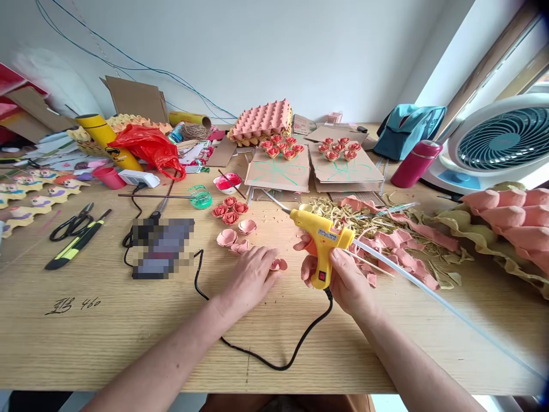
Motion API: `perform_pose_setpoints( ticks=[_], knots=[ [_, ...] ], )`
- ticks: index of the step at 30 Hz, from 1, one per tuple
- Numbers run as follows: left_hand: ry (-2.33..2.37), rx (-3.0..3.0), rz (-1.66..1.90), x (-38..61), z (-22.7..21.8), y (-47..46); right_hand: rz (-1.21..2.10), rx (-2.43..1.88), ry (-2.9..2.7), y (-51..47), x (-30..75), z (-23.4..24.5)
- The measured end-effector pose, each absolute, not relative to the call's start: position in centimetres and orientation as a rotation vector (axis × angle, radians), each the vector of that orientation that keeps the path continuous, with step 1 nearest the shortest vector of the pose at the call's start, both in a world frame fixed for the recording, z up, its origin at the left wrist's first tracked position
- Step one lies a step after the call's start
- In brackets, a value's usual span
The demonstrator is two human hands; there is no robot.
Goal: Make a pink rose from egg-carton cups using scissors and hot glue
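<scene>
My right hand (343, 274) grips a yellow hot glue gun (322, 236), its nozzle aimed up and left. A long clear glue stick (412, 277) trails from its back. Low on the table, my left hand (253, 277) has its fingers closed at the edge of a pink egg-carton cup (279, 265); the fingers partly hide it. Just beyond that hand lie several more pink cups (226, 237), open side up. Behind them sits a cluster of red painted paper flowers (230, 210).
The gun's black cord (274, 366) loops across the front. Scissors (72, 223) and a utility knife (77, 240) lie left. Two cardboard pieces (278, 171) carry red flowers. Carton scraps (403, 246), egg trays (510, 217) and a fan (501, 140) fill the right.
</scene>
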State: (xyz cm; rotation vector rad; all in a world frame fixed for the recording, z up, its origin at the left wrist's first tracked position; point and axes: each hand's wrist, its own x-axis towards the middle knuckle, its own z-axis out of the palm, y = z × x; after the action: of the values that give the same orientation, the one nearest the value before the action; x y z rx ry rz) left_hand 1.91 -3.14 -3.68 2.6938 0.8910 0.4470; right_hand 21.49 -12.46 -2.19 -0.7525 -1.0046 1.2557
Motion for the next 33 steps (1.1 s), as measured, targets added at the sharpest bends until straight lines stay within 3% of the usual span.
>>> perform_pose_setpoints(
  ticks=[13, 33],
  knots=[
    [0.905, 2.35, 1.008, 1.7, -3.2, -2.9, 1.36, -0.774, -1.009, -12.7, 21.1, -2.6],
    [0.986, 1.725, 1.067, 1.9, -3.1, -1.5, 1.345, -1.029, -1.293, -13.5, 20.8, -2.4]
  ],
)
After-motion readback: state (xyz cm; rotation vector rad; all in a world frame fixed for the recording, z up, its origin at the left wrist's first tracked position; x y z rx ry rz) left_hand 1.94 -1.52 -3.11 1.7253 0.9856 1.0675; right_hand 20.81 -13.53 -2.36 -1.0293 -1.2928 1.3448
